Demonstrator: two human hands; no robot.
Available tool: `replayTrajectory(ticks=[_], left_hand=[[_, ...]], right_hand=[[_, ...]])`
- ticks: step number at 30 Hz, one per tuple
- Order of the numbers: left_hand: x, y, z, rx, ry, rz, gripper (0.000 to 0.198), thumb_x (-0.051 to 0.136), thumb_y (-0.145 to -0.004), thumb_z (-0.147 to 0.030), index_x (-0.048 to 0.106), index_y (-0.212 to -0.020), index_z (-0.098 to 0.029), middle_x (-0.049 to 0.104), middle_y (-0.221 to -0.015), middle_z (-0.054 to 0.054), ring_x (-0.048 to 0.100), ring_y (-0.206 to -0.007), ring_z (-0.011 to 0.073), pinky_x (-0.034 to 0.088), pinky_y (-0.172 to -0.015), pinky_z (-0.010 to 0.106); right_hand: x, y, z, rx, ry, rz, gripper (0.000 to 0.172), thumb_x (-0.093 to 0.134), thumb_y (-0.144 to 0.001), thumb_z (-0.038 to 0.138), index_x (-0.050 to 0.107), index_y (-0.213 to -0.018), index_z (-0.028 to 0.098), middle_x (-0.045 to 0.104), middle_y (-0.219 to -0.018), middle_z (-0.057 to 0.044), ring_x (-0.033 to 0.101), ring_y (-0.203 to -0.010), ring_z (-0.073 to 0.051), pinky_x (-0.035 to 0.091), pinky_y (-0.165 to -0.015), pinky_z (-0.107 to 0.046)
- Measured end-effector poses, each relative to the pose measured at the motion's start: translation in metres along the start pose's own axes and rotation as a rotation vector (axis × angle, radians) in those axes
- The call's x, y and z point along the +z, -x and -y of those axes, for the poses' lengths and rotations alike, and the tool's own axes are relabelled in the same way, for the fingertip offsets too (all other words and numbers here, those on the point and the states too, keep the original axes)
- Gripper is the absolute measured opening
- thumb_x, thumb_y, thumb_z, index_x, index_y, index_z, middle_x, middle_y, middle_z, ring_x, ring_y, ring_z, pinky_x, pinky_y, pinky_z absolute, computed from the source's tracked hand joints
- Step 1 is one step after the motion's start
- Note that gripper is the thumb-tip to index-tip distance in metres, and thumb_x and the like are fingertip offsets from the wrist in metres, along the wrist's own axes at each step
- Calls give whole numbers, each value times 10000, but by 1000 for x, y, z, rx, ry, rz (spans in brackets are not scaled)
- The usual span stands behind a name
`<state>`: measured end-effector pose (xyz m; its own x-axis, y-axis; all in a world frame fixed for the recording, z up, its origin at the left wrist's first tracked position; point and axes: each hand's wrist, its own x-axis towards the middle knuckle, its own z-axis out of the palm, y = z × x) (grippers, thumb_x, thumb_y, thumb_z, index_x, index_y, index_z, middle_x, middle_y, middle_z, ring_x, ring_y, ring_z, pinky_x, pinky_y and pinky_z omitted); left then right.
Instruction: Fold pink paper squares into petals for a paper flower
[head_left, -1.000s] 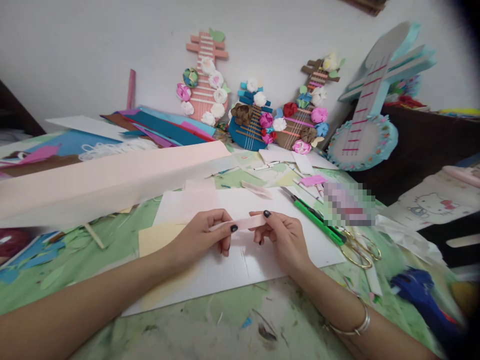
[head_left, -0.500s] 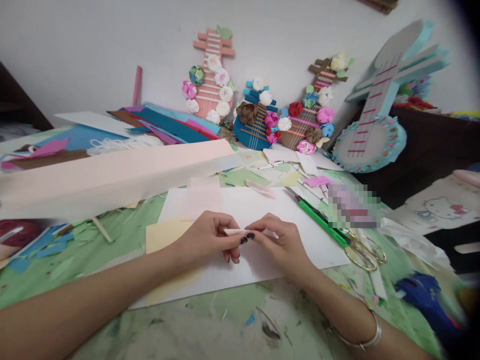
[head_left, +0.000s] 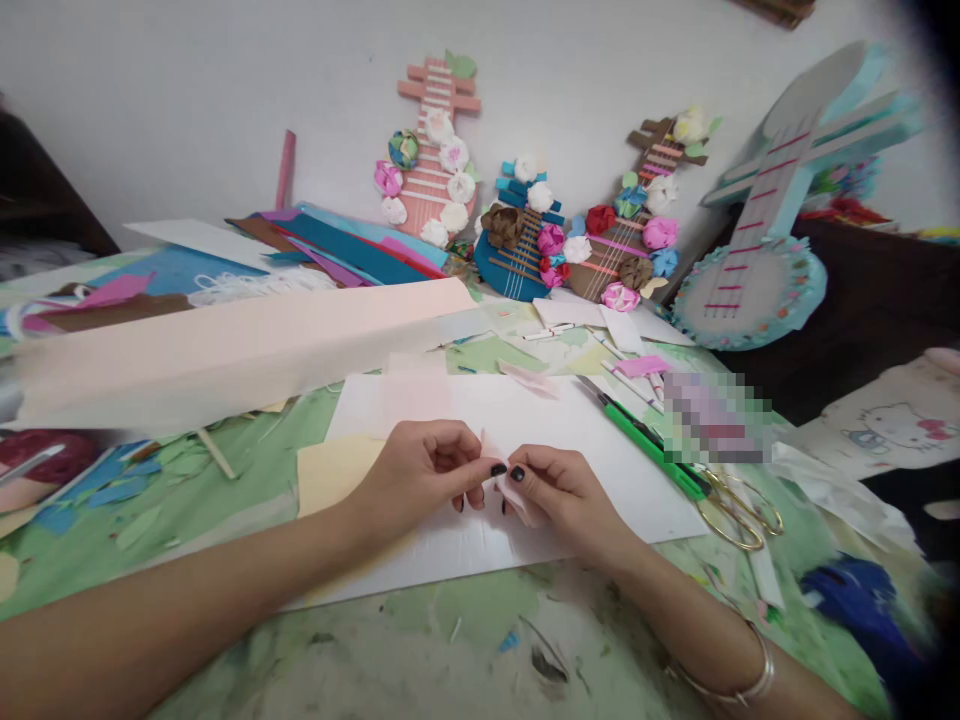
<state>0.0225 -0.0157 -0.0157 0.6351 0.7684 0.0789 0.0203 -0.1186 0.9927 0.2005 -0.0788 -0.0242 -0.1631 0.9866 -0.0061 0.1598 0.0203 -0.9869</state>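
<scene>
Between my fingertips is a small piece of pale pink paper (head_left: pixel 525 502), partly hidden by the fingers. My left hand (head_left: pixel 442 465) pinches its left edge between thumb and fingers. With thumb and bent fingers, my right hand (head_left: pixel 551 490) grips the other side, and a flap of the paper hangs below the thumb. Both hands hover over a white board (head_left: pixel 630 475). On its upper part lie a flat pale pink sheet (head_left: pixel 415 392) and a small folded pink piece (head_left: pixel 529 379). A cream paper (head_left: pixel 330 470) sits under my left wrist.
A green cutter knife (head_left: pixel 656 448) and gold-handled scissors (head_left: pixel 739 510) lie to the right, beyond them a blue glue gun (head_left: pixel 862 610). A long pale pink paper roll (head_left: pixel 247 340) crosses the left. Flower-decorated model instruments (head_left: pixel 517 245) lean on the wall. Scraps (head_left: pixel 127 485) litter the green cloth.
The pink paper has turned from lying nearly level between the fingertips to standing upright, with a flap now showing below my right thumb. My right hand has dropped slightly. The view has shifted a little left.
</scene>
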Motion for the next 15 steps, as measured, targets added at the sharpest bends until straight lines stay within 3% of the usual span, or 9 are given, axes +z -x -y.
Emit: replayTrajectory(ticks=[8, 15], left_hand=[[5, 4, -6, 19, -53, 5, 196, 656, -778, -242, 584, -634, -131, 594, -475, -20, 509, -412, 56, 398, -401, 140], [5, 3, -3, -13, 118, 22, 180, 706, -714, -195, 532, -701, -153, 666, -600, 1, 619, -528, 113, 467, -439, 173]], right_hand=[[4, 1, 6, -82, -44, -50, 252, 572, -861, 419, 619, -846, 172, 586, -753, -7, 512, -689, -118, 380, -630, -223], [14, 0, 3, -39, -357, -45, 233, 620, -831, 389, 619, -754, 168, 601, -624, -4, 571, -603, -135, 452, -636, -266]])
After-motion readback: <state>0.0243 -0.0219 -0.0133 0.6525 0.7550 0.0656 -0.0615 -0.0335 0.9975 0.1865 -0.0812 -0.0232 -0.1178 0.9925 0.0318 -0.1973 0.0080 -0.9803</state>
